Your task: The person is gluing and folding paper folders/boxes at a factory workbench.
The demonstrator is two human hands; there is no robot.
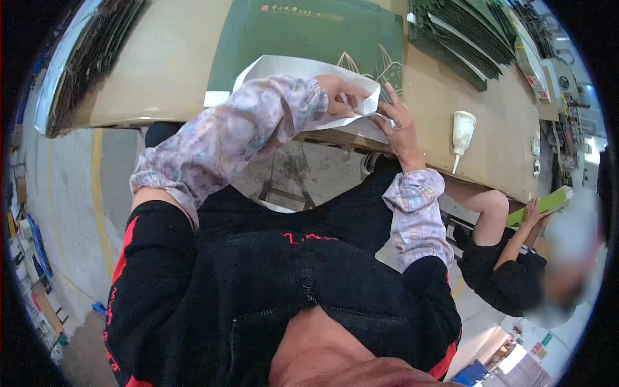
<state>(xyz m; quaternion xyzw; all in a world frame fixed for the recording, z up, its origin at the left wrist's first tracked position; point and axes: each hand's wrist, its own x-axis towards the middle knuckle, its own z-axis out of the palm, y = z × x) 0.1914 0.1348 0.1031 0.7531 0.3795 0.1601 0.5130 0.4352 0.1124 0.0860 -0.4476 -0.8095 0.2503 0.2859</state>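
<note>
"At the table's near edge, what do you have?"

"On my feed, white paper, folded and raised, overlapping a flat dark green panel. The right hand pinches its right end. The left hand bends its fingers against it; whether they grip, I can't tell."

"Hands apart?"

"Close together. Right of them I see a whitish squeeze bottle, nozzle toward the near edge."

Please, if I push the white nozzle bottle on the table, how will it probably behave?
The white nozzle bottle would probably roll, since its rounded body lies sideways. Its tapering shape may make it curve. The thin nozzle could bend if caught.
</note>
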